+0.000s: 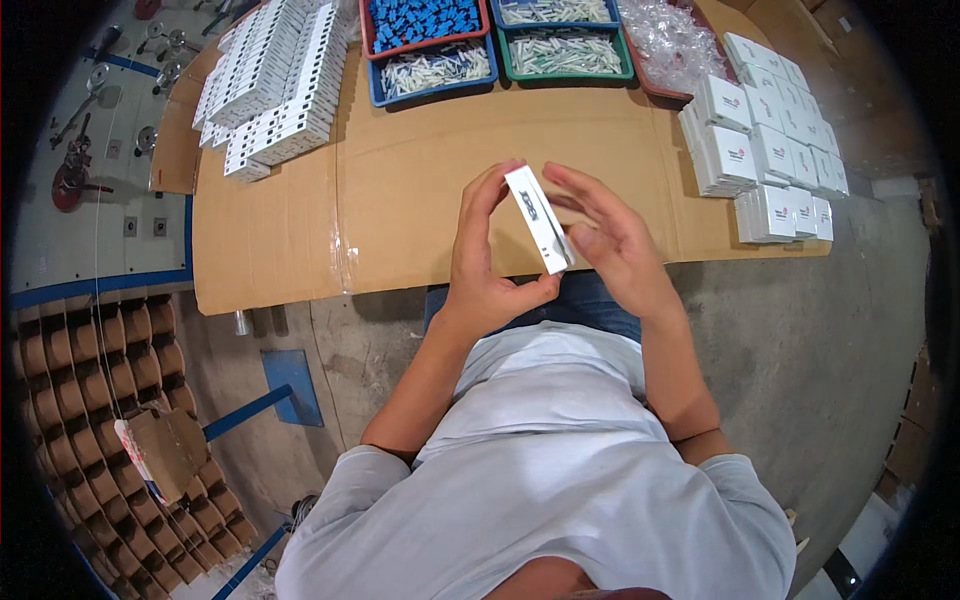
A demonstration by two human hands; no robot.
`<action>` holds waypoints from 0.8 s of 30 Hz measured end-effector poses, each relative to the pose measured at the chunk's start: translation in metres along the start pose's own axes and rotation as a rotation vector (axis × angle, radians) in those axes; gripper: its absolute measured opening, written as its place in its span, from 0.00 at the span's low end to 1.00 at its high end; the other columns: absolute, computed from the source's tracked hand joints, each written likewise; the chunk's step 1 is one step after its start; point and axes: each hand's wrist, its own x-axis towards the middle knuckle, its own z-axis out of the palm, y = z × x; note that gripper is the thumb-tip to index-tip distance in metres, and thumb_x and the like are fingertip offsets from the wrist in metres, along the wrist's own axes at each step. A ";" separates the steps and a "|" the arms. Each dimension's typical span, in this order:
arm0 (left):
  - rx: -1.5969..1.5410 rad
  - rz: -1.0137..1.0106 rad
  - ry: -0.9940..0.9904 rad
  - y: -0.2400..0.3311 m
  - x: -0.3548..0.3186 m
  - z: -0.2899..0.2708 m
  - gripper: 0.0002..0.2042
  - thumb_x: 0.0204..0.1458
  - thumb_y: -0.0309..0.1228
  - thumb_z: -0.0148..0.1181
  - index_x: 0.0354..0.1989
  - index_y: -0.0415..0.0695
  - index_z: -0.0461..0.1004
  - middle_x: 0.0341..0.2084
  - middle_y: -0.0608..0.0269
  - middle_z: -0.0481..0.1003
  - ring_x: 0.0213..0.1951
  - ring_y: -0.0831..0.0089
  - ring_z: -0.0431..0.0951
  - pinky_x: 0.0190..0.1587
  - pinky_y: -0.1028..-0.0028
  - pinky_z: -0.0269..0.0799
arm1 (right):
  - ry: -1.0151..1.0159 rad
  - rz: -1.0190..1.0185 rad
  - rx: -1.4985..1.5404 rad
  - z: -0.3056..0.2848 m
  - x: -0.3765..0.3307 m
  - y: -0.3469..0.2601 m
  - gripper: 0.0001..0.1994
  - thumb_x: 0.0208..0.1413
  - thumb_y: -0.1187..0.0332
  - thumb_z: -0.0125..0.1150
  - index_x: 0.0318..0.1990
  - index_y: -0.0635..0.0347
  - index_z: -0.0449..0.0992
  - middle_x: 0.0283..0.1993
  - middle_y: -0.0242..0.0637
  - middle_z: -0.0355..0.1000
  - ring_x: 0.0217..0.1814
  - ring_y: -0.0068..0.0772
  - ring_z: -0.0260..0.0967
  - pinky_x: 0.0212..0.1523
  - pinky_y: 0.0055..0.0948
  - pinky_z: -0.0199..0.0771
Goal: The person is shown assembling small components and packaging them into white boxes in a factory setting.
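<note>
A slim white box (540, 222) with dark printing on its narrow side is held up, tilted, above the near edge of the cardboard-covered table (400, 190). My left hand (482, 268) grips it, with the thumb at the lower end and the fingers up by the top end. Close along the box's right side is my right hand (622, 248), its fingers apart and curved; the thumb is near the lower part of the box. Whether that thumb touches the box I cannot tell.
White boxes (285, 85) stand stacked at the far left, and more white boxes (775, 150) at the right. Along the back are a red tray (430, 44) of blue pieces, blue (440, 94) and green (570, 80) trays of white pieces, and clear plastic packaging (675, 45).
</note>
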 end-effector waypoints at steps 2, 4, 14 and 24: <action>0.113 0.046 -0.063 0.003 0.002 -0.002 0.50 0.34 0.29 0.73 0.71 0.38 0.55 0.67 0.45 0.60 0.68 0.52 0.61 0.69 0.55 0.57 | 0.005 0.081 0.052 0.005 0.002 0.003 0.30 0.64 0.63 0.63 0.70 0.62 0.61 0.68 0.43 0.65 0.66 0.36 0.67 0.58 0.36 0.74; 0.222 0.077 -0.126 0.006 0.002 -0.001 0.49 0.35 0.32 0.71 0.71 0.36 0.55 0.68 0.43 0.59 0.68 0.47 0.61 0.69 0.53 0.57 | -0.035 0.148 0.065 0.012 0.000 0.006 0.36 0.62 0.62 0.67 0.73 0.59 0.57 0.65 0.43 0.66 0.64 0.33 0.66 0.56 0.34 0.75; 0.229 0.165 0.144 -0.023 -0.013 0.014 0.54 0.50 0.73 0.52 0.67 0.29 0.60 0.60 0.38 0.64 0.63 0.46 0.64 0.65 0.53 0.61 | 0.085 0.126 0.209 0.061 -0.001 0.022 0.34 0.67 0.59 0.61 0.74 0.57 0.53 0.61 0.41 0.66 0.62 0.30 0.66 0.60 0.31 0.69; 0.301 0.240 0.290 -0.016 -0.012 0.010 0.44 0.60 0.66 0.39 0.57 0.26 0.68 0.50 0.38 0.72 0.55 0.50 0.73 0.58 0.56 0.69 | 0.043 0.091 0.194 0.076 -0.010 0.017 0.29 0.74 0.60 0.47 0.74 0.67 0.53 0.62 0.39 0.68 0.62 0.25 0.64 0.62 0.26 0.65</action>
